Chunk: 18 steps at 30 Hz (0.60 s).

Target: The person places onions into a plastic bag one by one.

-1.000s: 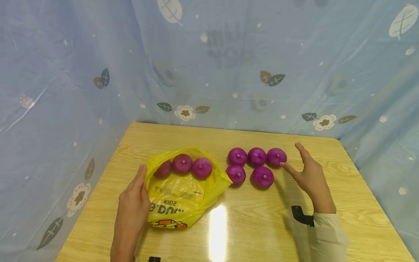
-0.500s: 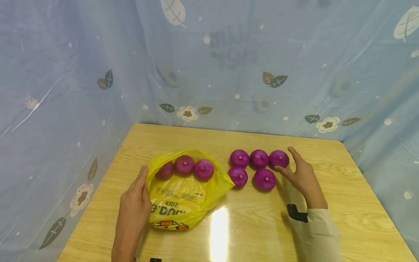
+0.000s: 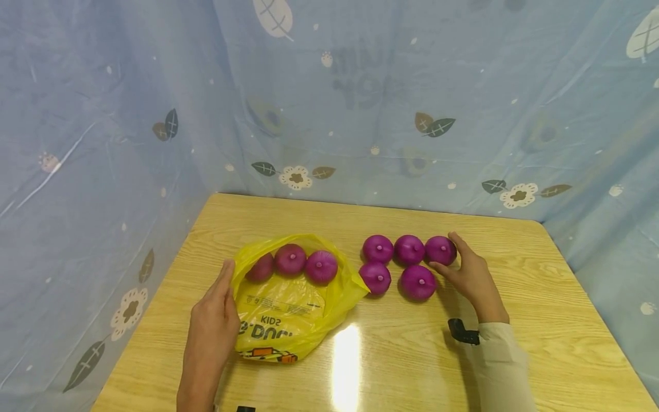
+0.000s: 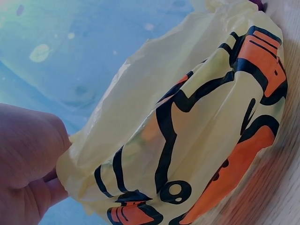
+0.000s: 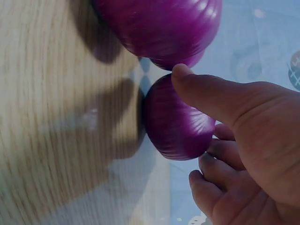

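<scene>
My left hand [image 3: 213, 326] pinches the left rim of a yellow plastic bag [image 3: 280, 309], whose mouth faces up and outward. In the left wrist view, thumb and fingers grip the edge of the bag [image 4: 187, 131], printed in orange and black. Three purple onions [image 3: 290, 260] lie inside it. Several more sit on the table in two rows to its right. My right hand [image 3: 473, 280] is around the back-right onion [image 3: 439, 250], thumb on the near side and forefinger on the far right. The right wrist view shows the thumb across this onion [image 5: 180, 122], fingers curled behind it.
Close beside the held onion stand the back-middle onion [image 3: 409, 250] and the front-right onion [image 3: 418, 282]. The front-left onion [image 3: 376, 278] meets the bag's right corner. A light wooden table [image 3: 412, 366] lies under everything, with blue patterned curtains [image 3: 360, 114] behind and at the sides.
My right hand has moved left and closed in around the back-right onion. The left hand keeps its hold on the bag, and the onions lie as before.
</scene>
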Each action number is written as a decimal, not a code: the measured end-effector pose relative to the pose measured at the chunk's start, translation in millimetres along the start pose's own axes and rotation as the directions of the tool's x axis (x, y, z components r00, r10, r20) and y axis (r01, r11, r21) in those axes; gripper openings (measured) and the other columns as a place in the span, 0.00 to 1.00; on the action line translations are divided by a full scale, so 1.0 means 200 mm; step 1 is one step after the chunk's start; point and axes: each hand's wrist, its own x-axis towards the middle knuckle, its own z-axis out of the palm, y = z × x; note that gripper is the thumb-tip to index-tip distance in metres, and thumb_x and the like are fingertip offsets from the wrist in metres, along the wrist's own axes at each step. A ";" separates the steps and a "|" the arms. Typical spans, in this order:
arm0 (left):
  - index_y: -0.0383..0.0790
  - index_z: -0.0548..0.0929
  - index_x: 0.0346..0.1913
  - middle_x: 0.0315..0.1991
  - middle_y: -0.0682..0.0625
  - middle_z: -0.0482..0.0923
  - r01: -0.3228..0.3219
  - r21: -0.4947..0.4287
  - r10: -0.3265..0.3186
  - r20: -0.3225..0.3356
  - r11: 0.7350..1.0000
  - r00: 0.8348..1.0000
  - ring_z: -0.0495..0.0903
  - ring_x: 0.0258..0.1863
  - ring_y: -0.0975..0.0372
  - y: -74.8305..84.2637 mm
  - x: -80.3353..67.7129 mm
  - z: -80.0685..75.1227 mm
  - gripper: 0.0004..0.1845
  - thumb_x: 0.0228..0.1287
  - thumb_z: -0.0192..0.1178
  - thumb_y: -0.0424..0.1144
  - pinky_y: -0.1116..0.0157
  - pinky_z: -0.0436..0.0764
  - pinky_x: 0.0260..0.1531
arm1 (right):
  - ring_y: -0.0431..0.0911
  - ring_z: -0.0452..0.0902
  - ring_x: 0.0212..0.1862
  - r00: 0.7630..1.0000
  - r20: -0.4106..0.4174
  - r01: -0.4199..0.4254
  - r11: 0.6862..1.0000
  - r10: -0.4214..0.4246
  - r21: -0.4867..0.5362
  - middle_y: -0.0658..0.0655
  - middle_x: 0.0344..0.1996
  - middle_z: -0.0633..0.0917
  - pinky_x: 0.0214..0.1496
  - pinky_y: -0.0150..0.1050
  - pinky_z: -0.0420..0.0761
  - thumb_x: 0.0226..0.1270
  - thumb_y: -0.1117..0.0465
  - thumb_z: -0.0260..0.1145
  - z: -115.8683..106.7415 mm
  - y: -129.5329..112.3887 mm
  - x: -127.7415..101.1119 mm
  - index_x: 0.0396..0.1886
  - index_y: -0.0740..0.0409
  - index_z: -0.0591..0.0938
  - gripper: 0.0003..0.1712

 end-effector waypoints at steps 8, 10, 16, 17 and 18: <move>0.39 0.65 0.82 0.78 0.43 0.67 -0.001 0.003 0.001 -0.005 1.000 1.000 0.73 0.71 0.43 0.00 -0.01 0.00 0.31 0.80 0.49 0.22 0.45 0.80 0.62 | 0.78 0.70 0.68 0.999 -0.039 0.015 1.000 -0.014 0.011 0.81 0.72 0.69 0.69 0.74 0.71 0.69 0.55 0.78 0.04 0.03 0.01 0.81 0.69 0.61 0.51; 0.39 0.65 0.81 0.77 0.42 0.67 -0.010 0.004 0.010 -0.011 1.000 1.000 0.73 0.70 0.42 0.00 -0.01 0.00 0.31 0.80 0.49 0.22 0.46 0.82 0.60 | 0.78 0.72 0.66 0.998 -0.056 0.015 1.000 -0.015 0.011 0.81 0.70 0.71 0.67 0.74 0.73 0.69 0.56 0.78 0.05 0.04 0.00 0.80 0.70 0.62 0.49; 0.37 0.65 0.81 0.77 0.40 0.68 -0.034 0.006 0.034 -0.025 0.999 0.999 0.79 0.65 0.40 0.00 -0.01 0.01 0.30 0.80 0.49 0.22 0.51 0.87 0.41 | 0.76 0.75 0.65 0.996 -0.087 0.008 1.000 -0.005 0.030 0.81 0.66 0.75 0.65 0.71 0.76 0.70 0.56 0.77 0.05 0.04 0.01 0.79 0.71 0.64 0.48; 0.37 0.65 0.81 0.77 0.40 0.68 -0.035 0.007 0.035 -0.025 0.999 0.999 0.80 0.64 0.40 0.00 -0.01 0.01 0.30 0.80 0.49 0.22 0.52 0.85 0.39 | 0.76 0.75 0.65 0.996 -0.089 0.007 0.999 -0.004 0.034 0.81 0.66 0.76 0.65 0.71 0.77 0.70 0.56 0.77 0.05 0.04 0.01 0.78 0.71 0.64 0.48; 0.37 0.65 0.81 0.77 0.40 0.68 -0.037 0.008 0.037 -0.026 0.999 0.999 0.80 0.63 0.40 0.00 -0.01 0.00 0.30 0.80 0.49 0.22 0.53 0.83 0.37 | 0.76 0.76 0.64 0.996 -0.092 0.009 0.999 -0.005 0.038 0.81 0.65 0.77 0.65 0.70 0.78 0.69 0.56 0.77 0.05 0.04 0.01 0.78 0.72 0.64 0.48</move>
